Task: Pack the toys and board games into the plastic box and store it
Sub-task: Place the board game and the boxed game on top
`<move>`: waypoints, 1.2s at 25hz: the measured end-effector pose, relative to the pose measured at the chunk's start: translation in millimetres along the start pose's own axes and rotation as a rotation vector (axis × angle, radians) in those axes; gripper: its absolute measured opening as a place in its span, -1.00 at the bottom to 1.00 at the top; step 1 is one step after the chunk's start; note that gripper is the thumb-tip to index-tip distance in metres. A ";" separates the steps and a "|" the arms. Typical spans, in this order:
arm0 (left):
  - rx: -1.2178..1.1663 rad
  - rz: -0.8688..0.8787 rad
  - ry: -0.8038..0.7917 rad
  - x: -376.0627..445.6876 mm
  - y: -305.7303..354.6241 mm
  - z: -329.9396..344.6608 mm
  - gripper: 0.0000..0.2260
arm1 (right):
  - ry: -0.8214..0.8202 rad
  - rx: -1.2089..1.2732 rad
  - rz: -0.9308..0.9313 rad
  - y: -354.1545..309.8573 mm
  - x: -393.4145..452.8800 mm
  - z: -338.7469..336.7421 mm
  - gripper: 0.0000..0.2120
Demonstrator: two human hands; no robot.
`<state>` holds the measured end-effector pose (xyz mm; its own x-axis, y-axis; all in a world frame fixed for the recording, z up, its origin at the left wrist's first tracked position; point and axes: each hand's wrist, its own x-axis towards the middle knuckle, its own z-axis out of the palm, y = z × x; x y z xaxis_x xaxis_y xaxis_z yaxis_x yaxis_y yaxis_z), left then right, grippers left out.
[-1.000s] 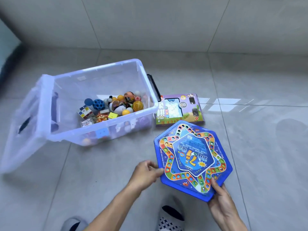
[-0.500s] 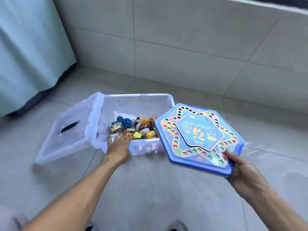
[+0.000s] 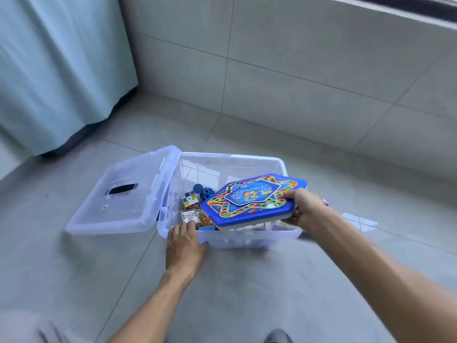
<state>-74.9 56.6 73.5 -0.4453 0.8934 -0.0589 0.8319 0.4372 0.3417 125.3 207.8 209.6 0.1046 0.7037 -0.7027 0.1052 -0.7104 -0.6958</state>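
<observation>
A clear plastic box (image 3: 230, 160) stands open on the tiled floor, its hinged lid (image 3: 118, 206) lying flat to the left. Inside lie small toys: a puzzle cube (image 3: 189, 200), a blue holed ball (image 3: 207, 193) and a card pack (image 3: 189, 215). My right hand (image 3: 305, 206) grips the right edge of the blue hexagonal board game (image 3: 252, 199), which lies tilted over the box's right half, on top of the toys. My left hand (image 3: 185, 246) rests on the box's near rim, fingers hooked over the edge.
A pale blue curtain (image 3: 61, 68) hangs at the left, reaching the floor. A tiled wall (image 3: 309, 78) rises behind the box. My feet show at the bottom edge.
My right hand has carried the hexagonal board game from beside the box down into it. My left hand stays on the near rim. The view has come closer.
</observation>
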 end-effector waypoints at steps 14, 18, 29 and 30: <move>0.062 0.001 0.058 9.9 -8.6 14.2 -0.54 | 0.008 -0.656 -0.015 57.3 117.9 67.2 -0.78; 0.008 0.006 0.039 6.7 -7.3 14.2 -0.56 | 0.201 -1.284 -0.260 61.4 122.7 50.6 -0.56; 0.115 0.479 -0.188 51.5 112.4 41.8 -0.34 | 0.084 -1.389 -0.510 -40.1 163.7 -126.3 -0.82; 0.154 0.517 -0.248 54.9 119.6 46.6 -0.31 | 0.126 -1.399 -0.489 -22.6 174.3 -144.3 -0.77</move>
<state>15.6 162.8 67.4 0.1059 0.9838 -0.1448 0.9669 -0.0679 0.2458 283.8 346.7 124.2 -0.1454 0.9137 -0.3794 0.9883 0.1165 -0.0983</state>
